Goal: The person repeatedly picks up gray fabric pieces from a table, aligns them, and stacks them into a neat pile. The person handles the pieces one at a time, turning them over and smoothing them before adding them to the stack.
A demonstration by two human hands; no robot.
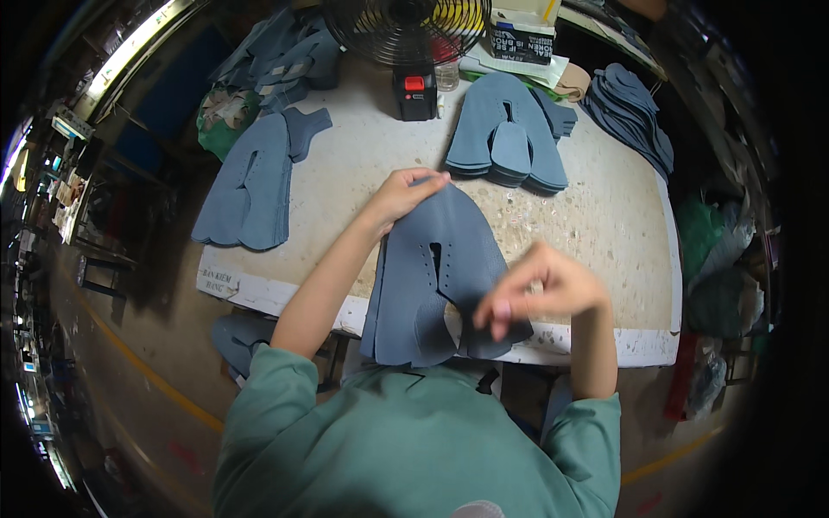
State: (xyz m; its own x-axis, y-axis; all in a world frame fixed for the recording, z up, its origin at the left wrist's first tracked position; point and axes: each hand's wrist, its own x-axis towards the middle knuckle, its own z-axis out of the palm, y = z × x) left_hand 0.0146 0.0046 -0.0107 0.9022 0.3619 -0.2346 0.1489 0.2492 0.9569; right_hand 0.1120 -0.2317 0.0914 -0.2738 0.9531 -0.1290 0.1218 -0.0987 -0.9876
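A blue-grey leather shoe upper (466,233), with a slot and rows of lace holes, lies at the table's near edge. It seems to lie over at least one like piece, whose edge shows at the left. My left hand (404,197) grips it at its far rounded end, thumb on top and fingers partly hidden. Over its near right flap is my right hand (544,289), fingers bent and blurred by motion. Whether the right fingertips touch the leather, I cannot tell.
Stacked uppers lie at the left (246,190) and far right (505,129), with curved blue pieces (629,116) beyond. At the back stand a black fan (414,91) and a printed box (522,43). A green bag (226,116) sits at the far left of the white table (337,207).
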